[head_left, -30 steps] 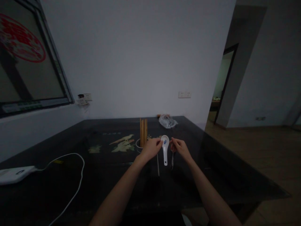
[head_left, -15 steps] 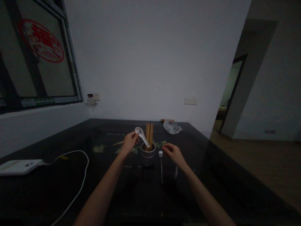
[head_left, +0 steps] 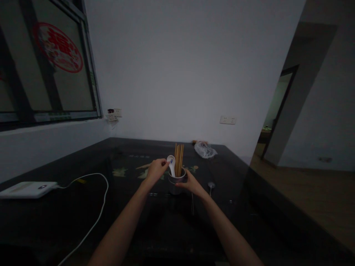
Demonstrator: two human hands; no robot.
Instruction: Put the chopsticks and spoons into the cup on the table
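My left hand (head_left: 158, 168) pinches a white soup spoon (head_left: 171, 162) with a blue mark near its bowl. The spoon's bowl is up and its handle points down into a metal cup (head_left: 175, 188). Several wooden chopsticks (head_left: 179, 159) stand upright in the same cup, beside the spoon. My right hand (head_left: 192, 183) is wrapped around the cup's right side, thumb across the front. Below that hand shows the thin handle of a metal spoon (head_left: 192, 207); its bowl is hidden. Another metal spoon (head_left: 211, 185) lies to the right of my right wrist.
The dark glossy table (head_left: 155, 229) has a printed flower pattern. On the left lies a white power bank (head_left: 29, 189) with a white cable (head_left: 103, 203) curving toward me. A crumpled clear plastic bag (head_left: 204, 149) sits near the back wall, where a socket (head_left: 227, 120) is mounted.
The soup spoon has swung more upright and its handle has dropped into the cup. My right hand has moved left from beside the cup and taken hold of it.
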